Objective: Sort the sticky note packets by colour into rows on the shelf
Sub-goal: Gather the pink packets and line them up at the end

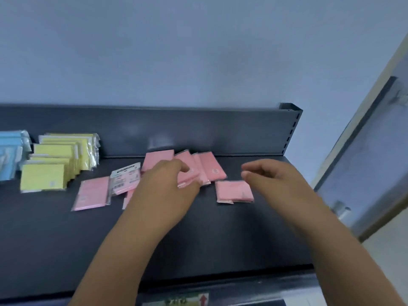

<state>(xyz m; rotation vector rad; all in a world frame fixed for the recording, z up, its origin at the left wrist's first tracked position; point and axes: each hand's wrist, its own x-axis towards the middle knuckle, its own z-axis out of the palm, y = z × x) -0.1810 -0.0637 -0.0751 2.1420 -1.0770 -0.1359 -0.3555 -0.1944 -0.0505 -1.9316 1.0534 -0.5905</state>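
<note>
Pink packets [207, 167] are the job right now. The left hand [163, 188] has a narrow grip: thumb and curled fingers pinch the near edge of the fanned pile at 12 o'clock on the shelf [66, 239]. It's blurred, so I can't tell how many it holds.

The right hand [273, 180] has a loose, half-curled grip that holds nothing and hovers above a lone pink packet [234, 193] at its 7 o'clock. Both forearms come in from 6 o'clock, palms down, wrists low.

At the left hand's 9 o'clock are a label-up packet [125, 180] and a flat pink packet [92, 193]. The yellow row [55, 164] is stacked further along at 9, with the blue row [11, 153] at the frame edge.

Suggest squaring the fan against the back panel [198, 131], pulling the strays in one at a time, all the same face up, and leaving a gap to the yellow. The wrappers look slippery, so press flat before sliding.
</note>
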